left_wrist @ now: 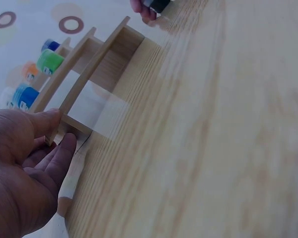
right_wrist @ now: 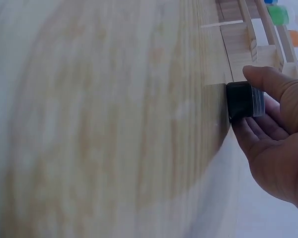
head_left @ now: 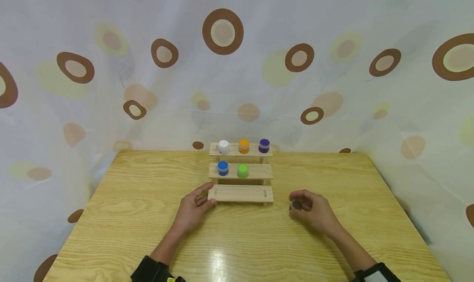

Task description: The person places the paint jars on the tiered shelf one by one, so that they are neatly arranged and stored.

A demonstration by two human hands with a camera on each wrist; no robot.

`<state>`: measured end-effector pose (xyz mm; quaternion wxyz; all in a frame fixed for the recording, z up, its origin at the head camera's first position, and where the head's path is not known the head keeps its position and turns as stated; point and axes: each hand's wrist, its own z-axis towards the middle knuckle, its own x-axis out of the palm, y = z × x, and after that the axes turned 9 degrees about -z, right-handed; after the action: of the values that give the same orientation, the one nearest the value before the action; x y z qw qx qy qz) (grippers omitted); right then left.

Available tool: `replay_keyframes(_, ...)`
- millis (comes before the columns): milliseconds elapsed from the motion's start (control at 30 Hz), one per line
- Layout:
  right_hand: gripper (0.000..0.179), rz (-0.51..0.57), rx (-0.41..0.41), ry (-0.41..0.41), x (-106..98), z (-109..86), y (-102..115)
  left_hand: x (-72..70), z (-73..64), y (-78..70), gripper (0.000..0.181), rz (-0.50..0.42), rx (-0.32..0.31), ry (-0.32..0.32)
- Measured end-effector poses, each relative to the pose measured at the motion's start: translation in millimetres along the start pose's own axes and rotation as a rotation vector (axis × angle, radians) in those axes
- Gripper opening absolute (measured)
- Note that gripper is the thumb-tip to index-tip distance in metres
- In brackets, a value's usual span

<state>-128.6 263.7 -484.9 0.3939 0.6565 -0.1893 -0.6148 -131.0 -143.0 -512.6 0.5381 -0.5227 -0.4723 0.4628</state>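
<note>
A three-tier wooden rack (head_left: 240, 194) stands at the back middle of the table. My left hand (head_left: 192, 210) holds the left end of its lowest tier, thumb and fingers either side of the board in the left wrist view. My right hand (head_left: 314, 212), right of the rack, has its thumb and fingers around a small dark jar (right_wrist: 241, 100) with a clear band, low at the tabletop. On the top tier stand a white jar (head_left: 224, 147), an orange jar (head_left: 243, 146) and a purple jar (head_left: 264, 145). The middle tier bears a blue jar (head_left: 223, 168) and a green jar (head_left: 242, 171).
The wood-grain table (head_left: 148, 183) reaches back to a pale curtain (head_left: 259, 92) patterned with brown and beige rounds, which also hangs at both sides. Dark bands (head_left: 152, 269) circle both wrists.
</note>
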Motion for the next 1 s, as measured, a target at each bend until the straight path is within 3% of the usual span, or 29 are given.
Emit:
replay_keyframes(533,0.038,-0.024,-0.082,-0.025,-5.7,9.6,8.5,-0.6,1.0,2.8,0.057,-0.007,0.014,0.0)
replay_keyframes(1000,0.029,-0.105,-0.132,-0.064,-27.1,36.5,47.2,-0.9,0.7,3.8,0.058,-0.015,0.013,0.002)
